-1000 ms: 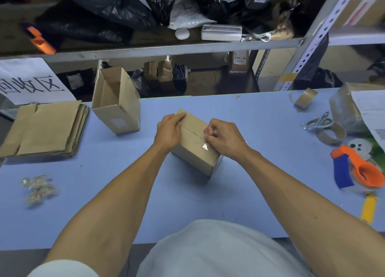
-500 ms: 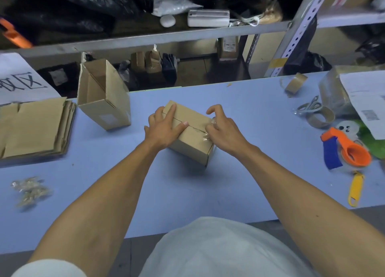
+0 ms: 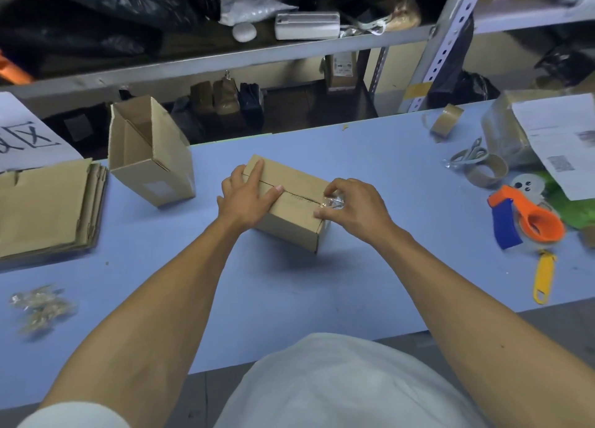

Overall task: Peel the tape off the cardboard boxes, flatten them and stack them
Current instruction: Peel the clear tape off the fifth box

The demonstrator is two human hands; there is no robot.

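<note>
A small closed cardboard box lies in the middle of the blue table. My left hand lies flat on its top left part, fingers straight, pressing it down. My right hand is at the box's right end and pinches a crumpled bit of clear tape at the end of the top seam. An open, empty cardboard box stands tilted further left. A stack of flattened boxes lies at the far left.
Balled-up clear tape scraps lie near the front left. At the right are an orange and blue tape dispenser, a yellow cutter, tape rolls, scissors and a wrapped parcel with paper. A metal shelf rack stands behind the table.
My right hand has pulled the tape along the seam to the box's right end and bunched it up. The left hand has flattened onto the box top.
</note>
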